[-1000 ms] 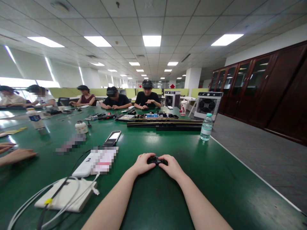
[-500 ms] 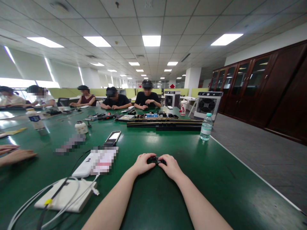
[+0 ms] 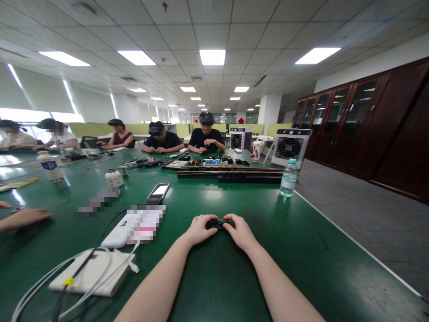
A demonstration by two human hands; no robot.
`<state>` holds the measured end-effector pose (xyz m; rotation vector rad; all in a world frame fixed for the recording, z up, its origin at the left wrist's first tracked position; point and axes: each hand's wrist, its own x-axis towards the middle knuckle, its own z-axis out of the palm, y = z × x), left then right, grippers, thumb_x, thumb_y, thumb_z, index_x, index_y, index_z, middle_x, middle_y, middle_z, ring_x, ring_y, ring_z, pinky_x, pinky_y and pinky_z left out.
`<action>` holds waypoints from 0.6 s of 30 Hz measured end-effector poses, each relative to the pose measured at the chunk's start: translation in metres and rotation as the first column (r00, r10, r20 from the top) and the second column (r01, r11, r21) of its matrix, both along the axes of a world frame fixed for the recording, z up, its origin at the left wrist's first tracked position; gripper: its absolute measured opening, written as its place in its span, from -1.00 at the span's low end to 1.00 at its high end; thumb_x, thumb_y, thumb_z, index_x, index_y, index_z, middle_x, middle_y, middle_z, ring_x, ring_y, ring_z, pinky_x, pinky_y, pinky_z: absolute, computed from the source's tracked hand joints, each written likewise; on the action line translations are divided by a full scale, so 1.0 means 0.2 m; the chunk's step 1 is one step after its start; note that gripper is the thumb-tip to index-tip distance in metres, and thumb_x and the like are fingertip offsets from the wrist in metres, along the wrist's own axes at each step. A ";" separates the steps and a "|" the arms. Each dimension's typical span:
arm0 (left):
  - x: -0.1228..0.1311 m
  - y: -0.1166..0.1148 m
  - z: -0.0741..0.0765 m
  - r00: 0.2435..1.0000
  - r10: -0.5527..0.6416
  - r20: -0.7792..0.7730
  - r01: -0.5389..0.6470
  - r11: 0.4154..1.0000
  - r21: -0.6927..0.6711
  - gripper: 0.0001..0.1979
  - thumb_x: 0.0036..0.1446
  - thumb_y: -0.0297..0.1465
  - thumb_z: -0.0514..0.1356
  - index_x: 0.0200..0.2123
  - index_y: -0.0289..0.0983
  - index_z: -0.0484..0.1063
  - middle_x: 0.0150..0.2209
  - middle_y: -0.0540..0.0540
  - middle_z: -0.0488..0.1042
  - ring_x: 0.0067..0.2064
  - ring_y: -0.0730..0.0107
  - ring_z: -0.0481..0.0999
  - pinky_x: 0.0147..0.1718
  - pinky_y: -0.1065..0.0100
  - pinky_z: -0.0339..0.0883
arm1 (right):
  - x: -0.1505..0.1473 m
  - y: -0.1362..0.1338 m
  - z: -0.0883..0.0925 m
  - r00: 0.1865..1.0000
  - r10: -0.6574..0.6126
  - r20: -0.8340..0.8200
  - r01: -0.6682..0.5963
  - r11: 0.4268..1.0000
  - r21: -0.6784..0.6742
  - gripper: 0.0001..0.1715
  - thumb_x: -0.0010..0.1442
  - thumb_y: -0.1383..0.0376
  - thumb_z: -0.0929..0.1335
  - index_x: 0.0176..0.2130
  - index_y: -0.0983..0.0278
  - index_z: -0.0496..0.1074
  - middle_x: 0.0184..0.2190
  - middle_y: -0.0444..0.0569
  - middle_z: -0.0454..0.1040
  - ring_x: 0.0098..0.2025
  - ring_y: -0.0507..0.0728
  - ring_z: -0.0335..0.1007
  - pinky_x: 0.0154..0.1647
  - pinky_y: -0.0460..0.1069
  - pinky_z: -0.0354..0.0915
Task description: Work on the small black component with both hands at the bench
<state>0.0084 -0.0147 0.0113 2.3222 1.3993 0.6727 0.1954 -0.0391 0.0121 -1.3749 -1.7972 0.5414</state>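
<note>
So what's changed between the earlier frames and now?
Right hand: thumb shifted slightly forward on the small elongated black plastic-looking part; nothing visibly taken up or let go. Unchanged: left hand on the part's other end, clear plastic bottle with turquoise cap upright on the glossy green table.

Plastic-looking held part (image 3: 220, 224); smooth, glossy tabletop (image 3: 217, 281); polished wood cabinets (image 3: 390, 134).

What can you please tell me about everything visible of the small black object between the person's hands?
The small black object looks like hard plastic, with an uneven surface; its finer parts are too small to make out. It extends crosswise between the left hand and the right hand, which grip it from either side and partly cover it. It is at or just above the green table; whether it rests there is unclear.
</note>
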 end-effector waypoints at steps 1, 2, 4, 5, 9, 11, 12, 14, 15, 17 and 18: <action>0.00 0.00 0.00 1.000 0.001 -0.002 -0.001 1.000 0.000 -0.58 -0.04 -0.31 0.21 -0.04 -0.17 0.39 -0.05 -0.04 0.47 0.02 0.21 0.38 0.08 0.22 0.15 | 0.00 0.00 0.00 0.999 -0.006 -0.035 0.006 1.000 -0.010 -0.77 0.05 0.26 0.30 -0.24 0.22 0.41 -0.21 -0.04 0.49 -0.10 0.15 0.35 -0.02 0.07 0.21; 0.00 0.00 0.00 1.000 0.001 -0.004 -0.001 1.000 -0.001 -0.58 -0.04 -0.31 0.21 -0.04 -0.17 0.39 -0.05 -0.04 0.47 0.02 0.21 0.38 0.08 0.22 0.15 | 0.00 0.01 -0.01 0.998 -0.010 -0.070 0.009 1.000 -0.019 -0.78 0.05 0.26 0.29 -0.24 0.22 0.41 -0.23 -0.04 0.49 -0.12 0.14 0.36 -0.03 0.06 0.23; 0.00 0.00 0.00 1.000 0.001 -0.005 -0.001 1.000 0.001 -0.58 -0.04 -0.30 0.20 -0.04 -0.16 0.39 -0.04 -0.04 0.47 0.02 0.21 0.38 0.08 0.21 0.14 | 0.01 0.02 -0.02 0.991 -0.008 -0.133 0.004 1.000 -0.029 -0.79 0.05 0.25 0.29 -0.26 0.24 0.39 -0.26 -0.05 0.50 -0.16 0.12 0.39 -0.07 0.04 0.25; 0.00 0.00 0.00 1.000 0.002 -0.005 -0.001 1.000 0.002 -0.58 -0.04 -0.30 0.20 -0.04 -0.16 0.39 -0.05 -0.03 0.47 0.02 0.20 0.38 0.08 0.21 0.14 | 0.01 0.03 -0.03 0.988 -0.012 -0.157 0.007 1.000 -0.030 -0.79 0.04 0.25 0.29 -0.27 0.24 0.39 -0.28 -0.05 0.50 -0.18 0.12 0.40 -0.09 0.04 0.27; 0.00 0.00 0.00 1.000 0.001 0.001 -0.001 1.000 0.002 -0.58 -0.05 -0.31 0.20 -0.04 -0.15 0.39 -0.06 -0.03 0.47 0.01 0.20 0.38 0.08 0.20 0.15 | 0.02 0.07 -0.07 0.970 -0.039 -0.240 0.031 0.999 -0.035 -0.76 0.02 0.25 0.30 -0.24 0.25 0.39 -0.27 -0.03 0.51 -0.19 0.12 0.43 -0.10 0.04 0.31; 0.00 -0.01 0.01 1.000 0.000 -0.001 0.000 1.000 -0.001 -0.58 -0.05 -0.31 0.20 -0.04 -0.15 0.39 -0.06 -0.03 0.47 0.01 0.20 0.39 0.08 0.20 0.15 | 0.03 0.07 -0.08 0.962 -0.055 -0.267 0.048 0.998 -0.031 -0.71 0.02 0.25 0.30 -0.20 0.25 0.39 -0.24 -0.02 0.51 -0.17 0.13 0.44 -0.08 0.05 0.31; 0.00 -0.01 0.01 1.000 0.000 -0.002 0.000 1.000 -0.002 -0.58 -0.05 -0.31 0.20 -0.04 -0.15 0.39 -0.06 -0.03 0.47 0.01 0.20 0.39 0.08 0.20 0.15 | 0.03 0.07 -0.08 0.960 -0.061 -0.274 0.056 0.998 -0.029 -0.69 0.02 0.25 0.30 -0.18 0.25 0.39 -0.23 -0.01 0.52 -0.17 0.13 0.44 -0.07 0.06 0.31; 0.00 -0.01 0.01 1.000 0.000 -0.001 0.000 1.000 -0.004 -0.57 -0.05 -0.32 0.20 -0.04 -0.16 0.39 -0.05 -0.04 0.47 0.01 0.20 0.38 0.08 0.20 0.15 | 0.04 0.08 -0.08 0.958 -0.073 -0.277 0.068 0.997 -0.027 -0.67 0.02 0.24 0.30 -0.16 0.24 0.40 -0.23 -0.01 0.52 -0.16 0.13 0.44 -0.05 0.07 0.31; 0.00 -0.01 0.01 1.000 0.000 0.000 0.000 1.000 -0.004 -0.57 -0.05 -0.32 0.20 -0.04 -0.17 0.39 -0.05 -0.04 0.47 0.01 0.20 0.38 0.08 0.20 0.15 | 0.04 0.08 -0.08 0.958 -0.080 -0.276 0.074 0.997 -0.029 -0.67 0.03 0.24 0.30 -0.16 0.24 0.41 -0.24 -0.01 0.52 -0.16 0.14 0.45 -0.04 0.07 0.31; 0.00 -0.01 0.02 1.000 -0.005 -0.002 0.005 1.000 -0.005 -0.57 -0.05 -0.32 0.20 -0.04 -0.17 0.39 -0.05 -0.05 0.47 0.01 0.19 0.38 0.08 0.21 0.15 | 0.05 0.08 -0.08 0.956 -0.098 -0.278 0.091 0.995 -0.038 -0.66 0.03 0.24 0.29 -0.16 0.24 0.41 -0.23 -0.01 0.53 -0.15 0.14 0.44 -0.03 0.07 0.31; 0.00 -0.02 0.02 1.000 -0.006 -0.006 0.006 1.000 -0.003 -0.58 -0.04 -0.31 0.20 -0.04 -0.16 0.39 -0.05 -0.04 0.47 0.01 0.19 0.38 0.07 0.21 0.15 | 0.05 0.08 -0.09 0.954 -0.110 -0.280 0.101 0.994 -0.046 -0.66 0.03 0.24 0.29 -0.15 0.25 0.41 -0.22 0.00 0.52 -0.14 0.14 0.44 -0.03 0.07 0.31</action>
